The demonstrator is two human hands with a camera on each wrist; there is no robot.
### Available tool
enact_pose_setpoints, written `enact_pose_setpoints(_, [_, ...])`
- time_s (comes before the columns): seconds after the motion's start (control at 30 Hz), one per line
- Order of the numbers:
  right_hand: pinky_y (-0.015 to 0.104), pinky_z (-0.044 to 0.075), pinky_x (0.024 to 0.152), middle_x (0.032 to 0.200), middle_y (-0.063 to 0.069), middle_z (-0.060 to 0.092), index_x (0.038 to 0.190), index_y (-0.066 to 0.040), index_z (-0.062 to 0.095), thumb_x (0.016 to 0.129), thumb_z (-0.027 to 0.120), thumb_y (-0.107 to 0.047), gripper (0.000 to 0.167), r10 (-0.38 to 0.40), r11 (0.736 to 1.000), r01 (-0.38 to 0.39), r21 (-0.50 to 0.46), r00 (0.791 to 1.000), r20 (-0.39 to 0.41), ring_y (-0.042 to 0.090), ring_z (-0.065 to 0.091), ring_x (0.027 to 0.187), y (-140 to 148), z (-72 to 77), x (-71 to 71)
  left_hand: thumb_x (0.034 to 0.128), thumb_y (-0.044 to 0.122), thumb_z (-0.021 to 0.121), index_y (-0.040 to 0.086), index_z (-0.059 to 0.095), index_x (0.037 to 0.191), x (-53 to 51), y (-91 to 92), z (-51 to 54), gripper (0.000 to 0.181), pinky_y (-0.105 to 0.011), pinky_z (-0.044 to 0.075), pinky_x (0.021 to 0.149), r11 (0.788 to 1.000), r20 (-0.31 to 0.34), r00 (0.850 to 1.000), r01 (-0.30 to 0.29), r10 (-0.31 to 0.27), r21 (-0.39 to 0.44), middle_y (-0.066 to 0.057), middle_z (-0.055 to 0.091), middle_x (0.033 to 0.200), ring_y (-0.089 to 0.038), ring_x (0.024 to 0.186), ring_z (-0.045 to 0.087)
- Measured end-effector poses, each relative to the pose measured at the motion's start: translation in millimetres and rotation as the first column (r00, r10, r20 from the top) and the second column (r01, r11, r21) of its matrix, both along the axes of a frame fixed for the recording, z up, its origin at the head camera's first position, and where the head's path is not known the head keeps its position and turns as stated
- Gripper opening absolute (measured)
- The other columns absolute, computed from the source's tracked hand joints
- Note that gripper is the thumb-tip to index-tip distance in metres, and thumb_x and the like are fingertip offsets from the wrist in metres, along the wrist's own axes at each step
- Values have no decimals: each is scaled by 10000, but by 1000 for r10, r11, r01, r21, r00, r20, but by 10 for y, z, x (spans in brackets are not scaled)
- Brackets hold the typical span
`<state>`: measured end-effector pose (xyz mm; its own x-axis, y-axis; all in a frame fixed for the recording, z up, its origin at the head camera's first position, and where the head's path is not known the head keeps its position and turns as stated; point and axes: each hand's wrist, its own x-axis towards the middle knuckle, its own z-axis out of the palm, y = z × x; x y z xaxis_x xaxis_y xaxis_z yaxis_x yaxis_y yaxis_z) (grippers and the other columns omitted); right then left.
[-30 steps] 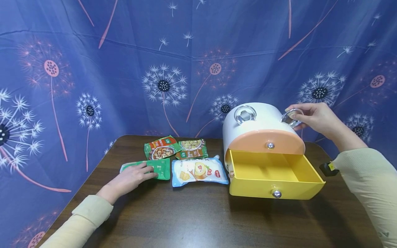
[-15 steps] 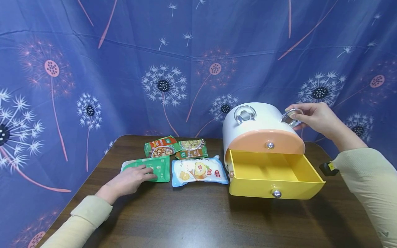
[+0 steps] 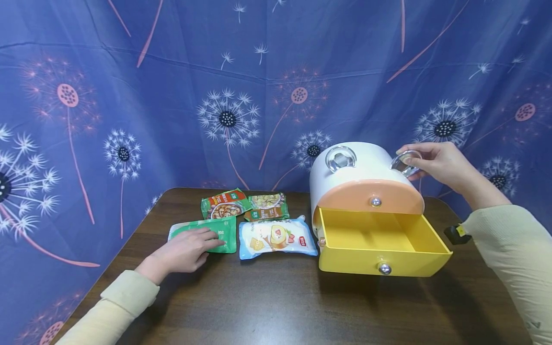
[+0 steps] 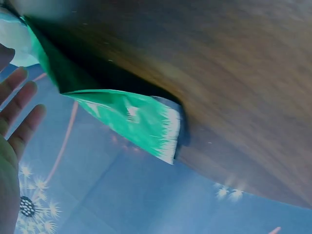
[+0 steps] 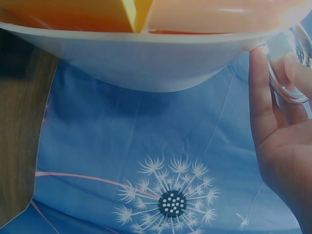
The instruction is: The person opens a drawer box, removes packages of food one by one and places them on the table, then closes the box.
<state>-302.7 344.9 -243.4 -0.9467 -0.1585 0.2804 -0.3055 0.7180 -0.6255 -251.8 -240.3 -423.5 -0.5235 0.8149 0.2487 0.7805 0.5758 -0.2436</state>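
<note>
My left hand (image 3: 185, 250) is over a green food packet (image 3: 227, 230) lying on the table, its fingers extended across the top. In the left wrist view the fingers look spread beside the packet (image 4: 126, 114); contact is hard to judge. On the right, my right hand (image 3: 448, 165) pinches a round silver ear-shaped handle (image 3: 399, 165) on the white rounded box (image 3: 366, 160). Thumb and fingers hold that handle in the right wrist view too. The box's yellow lower drawer (image 3: 362, 262) is pulled out with nothing in it, and its orange upper front (image 3: 345, 195) is closed.
A blue-and-white packet (image 3: 276, 238) with a cake picture lies between the green packet and the box. Behind are a red-and-green packet (image 3: 226, 203) and a brown-and-green packet (image 3: 267, 207). A patterned blue cloth (image 3: 172, 120) hangs behind the brown table (image 3: 267, 297).
The green packet has turned slightly, its right end shifting away from me. My left hand has slid a little right and its thumb now shows apart. My right hand has stayed put.
</note>
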Motion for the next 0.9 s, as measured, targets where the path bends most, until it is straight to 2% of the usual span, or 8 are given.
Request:
enact_pose_setpoints(0.23, [257,547,639,863,-196,663,1259,-83,569,915,602,-313,416,-11,1000,11,19,1000,2,64,662,746,-3,2,13,782,179,674,164,629,1208,39,161,112,428,-390,466,926,1000,8,1000,14,-14,-22,24,622,1109,-183,1056,570])
enact_pose_setpoints(0.53, [244,544,647,871,-189,665,1270,-87,565,913,601,-327,432,-28,999,28,30,1000,13,87,666,758,5,-2,11,804,248,666,149,626,1191,9,365,276,402,-377,473,904,998,-12,998,58,-58,-18,27,621,1104,-174,1042,559])
enact_pose_setpoints(0.9, [241,545,647,872,-176,670,1270,-93,563,913,599,-336,434,-29,999,29,39,999,14,86,663,747,10,-9,2,847,351,621,170,621,1210,41,620,444,406,-386,443,964,998,-7,998,57,-57,-27,14,628,1151,-184,1089,553])
